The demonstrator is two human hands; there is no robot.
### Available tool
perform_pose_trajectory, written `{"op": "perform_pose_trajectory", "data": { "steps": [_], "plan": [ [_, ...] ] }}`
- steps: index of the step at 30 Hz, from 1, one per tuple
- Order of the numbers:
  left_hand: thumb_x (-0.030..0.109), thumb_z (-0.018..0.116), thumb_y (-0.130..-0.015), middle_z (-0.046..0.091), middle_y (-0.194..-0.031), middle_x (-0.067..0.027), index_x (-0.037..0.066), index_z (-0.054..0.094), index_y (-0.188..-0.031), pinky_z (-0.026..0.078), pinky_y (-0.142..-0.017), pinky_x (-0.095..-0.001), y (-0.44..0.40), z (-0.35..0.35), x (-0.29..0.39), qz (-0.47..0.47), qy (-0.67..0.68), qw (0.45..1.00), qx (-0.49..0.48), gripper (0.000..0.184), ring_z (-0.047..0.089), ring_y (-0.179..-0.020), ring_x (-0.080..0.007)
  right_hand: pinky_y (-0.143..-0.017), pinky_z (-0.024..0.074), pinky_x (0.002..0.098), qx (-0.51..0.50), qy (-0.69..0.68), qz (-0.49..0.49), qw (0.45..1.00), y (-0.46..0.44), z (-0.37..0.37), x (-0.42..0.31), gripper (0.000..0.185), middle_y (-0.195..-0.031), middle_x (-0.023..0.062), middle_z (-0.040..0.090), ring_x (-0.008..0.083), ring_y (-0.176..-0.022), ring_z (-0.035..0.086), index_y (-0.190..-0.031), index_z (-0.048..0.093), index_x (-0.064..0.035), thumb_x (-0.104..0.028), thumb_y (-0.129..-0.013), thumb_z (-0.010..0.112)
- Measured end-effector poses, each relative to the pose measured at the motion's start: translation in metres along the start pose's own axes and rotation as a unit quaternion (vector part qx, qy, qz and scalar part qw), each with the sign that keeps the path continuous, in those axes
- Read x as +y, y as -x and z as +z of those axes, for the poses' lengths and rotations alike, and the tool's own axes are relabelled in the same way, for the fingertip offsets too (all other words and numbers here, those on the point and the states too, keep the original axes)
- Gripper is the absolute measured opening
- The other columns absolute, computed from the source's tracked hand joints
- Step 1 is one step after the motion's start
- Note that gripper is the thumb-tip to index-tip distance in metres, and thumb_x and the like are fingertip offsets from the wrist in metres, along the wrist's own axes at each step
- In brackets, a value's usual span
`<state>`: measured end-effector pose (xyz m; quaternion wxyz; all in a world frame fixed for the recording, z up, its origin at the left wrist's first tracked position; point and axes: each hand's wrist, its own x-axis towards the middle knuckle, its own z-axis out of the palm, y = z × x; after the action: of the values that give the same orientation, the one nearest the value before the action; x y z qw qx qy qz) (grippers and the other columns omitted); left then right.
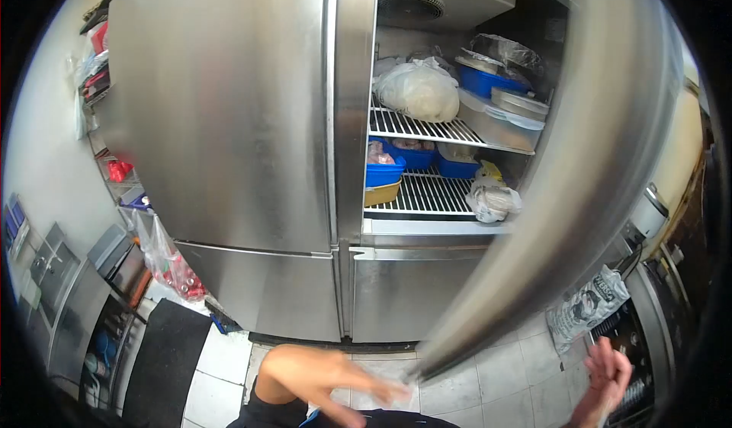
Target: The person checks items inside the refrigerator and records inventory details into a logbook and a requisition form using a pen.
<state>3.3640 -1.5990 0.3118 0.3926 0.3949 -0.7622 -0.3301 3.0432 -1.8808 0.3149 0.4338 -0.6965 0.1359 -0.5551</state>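
At the bottom centre, my left hand [328,378] is blurred by motion, its fingers apart and nothing in them. My right hand [608,371] is at the lower right with fingers loosely curled and nothing visible in it. Between them is the lower end of a steel fridge door [564,176], swung open and smeared by motion. Behind it, the upper shelf [427,129] holds a white plastic bag [419,90], a clear container [496,119] and a blue tub [488,82]. Blue tubs and a wrapped bundle [494,201] sit on the lower shelf.
A closed steel door [221,115] fills the left. A bag of red cans [171,264] hangs beside it, above a black mat [168,363]. At the right, a printed sack [587,306] stands near a dark appliance. White tiles [450,386] cover the floor.
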Motion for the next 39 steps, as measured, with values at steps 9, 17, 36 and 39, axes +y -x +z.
{"op": "perform_pose_trajectory", "data": {
  "steps": [9, 17, 36, 39],
  "plan": [
    [0.016, 0.068, -0.081, 0.067, -0.100, -0.0100, 0.006, 0.056, -0.119, 0.050, -0.080, -0.0310, -0.001, -0.129, -0.051, -0.135, -0.059, 0.972, 0.182, 0.041, 0.064, -0.090, -0.0168, -0.093, 0.0398, 0.0376, 0.192, 0.114, -0.321, 0.920, 0.010, -0.003, -0.051, 0.049, -0.120, 0.0197, 0.049, 0.0287, -0.105, 0.051, -0.125, 0.037, 0.0007, -0.034, -0.090, 0.042],
    [0.037, 0.068, -0.078, 0.048, -0.126, -0.0208, 0.007, 0.046, -0.128, 0.039, -0.096, -0.0382, -0.144, -0.298, -0.087, -0.155, -0.465, 0.807, 0.330, 0.062, 0.047, -0.117, -0.0326, -0.080, 0.0504, 0.0337, 0.364, 0.227, -0.616, 0.661, -0.085, 0.062, 0.027, 0.026, -0.101, 0.0156, 0.059, 0.0251, -0.083, 0.061, -0.108, 0.053, 0.0060, -0.013, -0.091, 0.048],
    [0.039, 0.080, -0.057, 0.036, -0.121, -0.0223, 0.017, 0.046, -0.121, 0.039, -0.091, -0.0551, -0.236, -0.414, -0.171, -0.203, -0.622, 0.586, 0.478, 0.077, 0.042, -0.114, -0.0415, -0.075, 0.0482, 0.0313, -0.082, -0.178, 0.050, 0.979, -0.261, 0.243, 0.271, 0.028, -0.091, 0.0230, 0.066, 0.0226, -0.082, 0.063, -0.103, 0.050, 0.0065, -0.016, -0.087, 0.051],
    [0.052, 0.074, -0.064, 0.048, -0.118, -0.0222, 0.013, 0.049, -0.119, 0.038, -0.093, -0.0479, -0.239, -0.433, -0.137, -0.336, -0.565, 0.638, 0.400, 0.072, 0.049, -0.112, -0.0380, -0.075, 0.0481, 0.0308, -0.081, -0.168, 0.051, 0.981, -0.268, 0.246, 0.272, 0.026, -0.090, 0.0232, 0.066, 0.0222, -0.081, 0.063, -0.102, 0.051, 0.0066, -0.015, -0.087, 0.051]
  ]
}}
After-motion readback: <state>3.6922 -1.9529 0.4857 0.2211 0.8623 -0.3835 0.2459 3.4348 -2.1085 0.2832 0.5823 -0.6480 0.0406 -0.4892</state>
